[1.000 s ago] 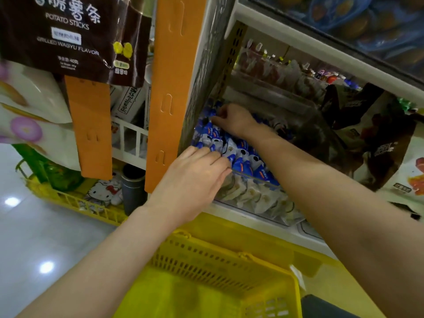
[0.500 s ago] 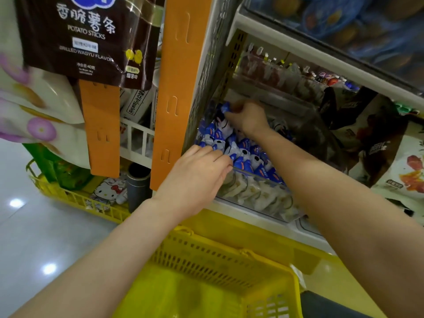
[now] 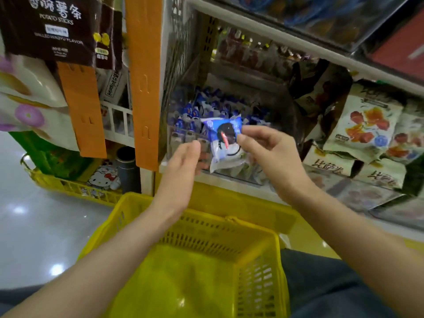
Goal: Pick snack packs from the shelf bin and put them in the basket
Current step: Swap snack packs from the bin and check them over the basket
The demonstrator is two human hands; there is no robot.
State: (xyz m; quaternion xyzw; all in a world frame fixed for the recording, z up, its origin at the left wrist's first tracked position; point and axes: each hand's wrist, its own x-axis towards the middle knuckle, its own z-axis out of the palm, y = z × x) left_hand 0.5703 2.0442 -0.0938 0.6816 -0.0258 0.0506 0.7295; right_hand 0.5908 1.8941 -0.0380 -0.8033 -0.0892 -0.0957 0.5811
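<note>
My right hand (image 3: 273, 154) pinches a blue and white snack pack (image 3: 226, 143) by its upper right corner, holding it in the air in front of the shelf bin (image 3: 183, 138). My left hand (image 3: 183, 166) is beside the pack's left edge with fingers apart, palm turned toward it; whether it touches the pack I cannot tell. The clear bin holds several more blue and white packs (image 3: 202, 111). A yellow basket (image 3: 206, 228) stands below my hands, and I see nothing in it.
Orange hanging strips (image 3: 144, 76) and a dark potato sticks bag (image 3: 52, 26) hang at the left. Larger snack bags (image 3: 364, 125) fill the shelf at the right. A second yellow basket (image 3: 68, 184) with goods sits on the floor at the left.
My right hand has come out of the bin toward me with one snack pack. My left hand has left the bin's front edge and risen beside the pack.
</note>
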